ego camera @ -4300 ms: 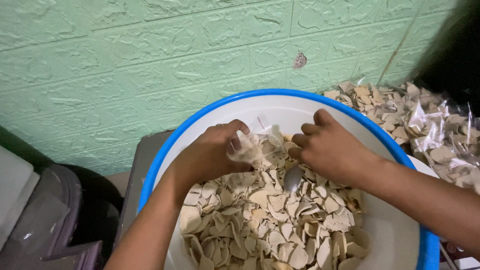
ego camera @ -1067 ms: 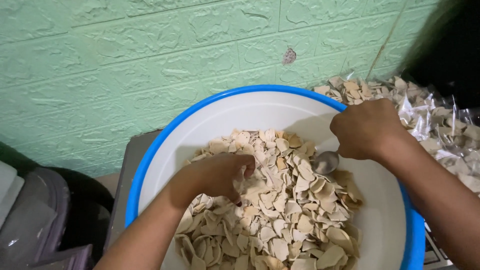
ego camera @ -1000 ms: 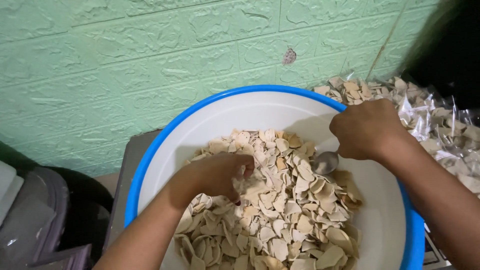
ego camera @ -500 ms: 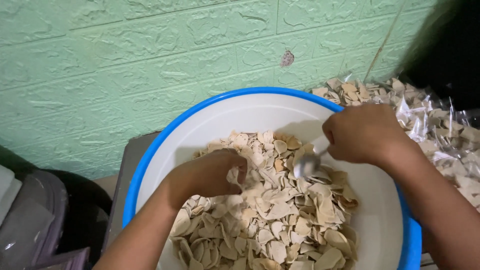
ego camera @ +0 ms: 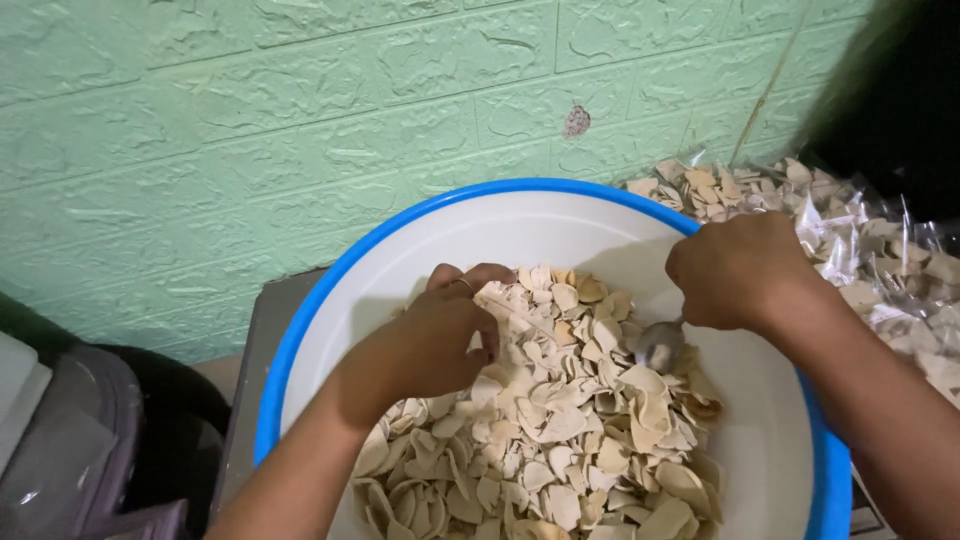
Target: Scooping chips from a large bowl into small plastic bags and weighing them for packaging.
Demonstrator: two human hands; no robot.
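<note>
A large white basin with a blue rim (ego camera: 520, 184) holds a heap of pale, curved cracker chips (ego camera: 560, 430). My left hand (ego camera: 430, 340) rests on the far left of the heap, fingers curled around a handful of chips. My right hand (ego camera: 745, 270) is over the basin's right side, closed on the handle of a metal spoon (ego camera: 660, 345). The spoon's bowl dips into the chips at the heap's right edge. The handle is hidden inside my fist.
Small clear bags filled with the same chips (ego camera: 880, 260) are piled to the right of the basin. A green brick-textured wall (ego camera: 250, 120) stands behind. The basin sits on a grey surface (ego camera: 255, 340), with a dark plastic object (ego camera: 60, 430) at lower left.
My left hand has lifted and moved toward the far side of the heap with chips in its fingers. The spoon swung left over the chips, then back right and down into them.
</note>
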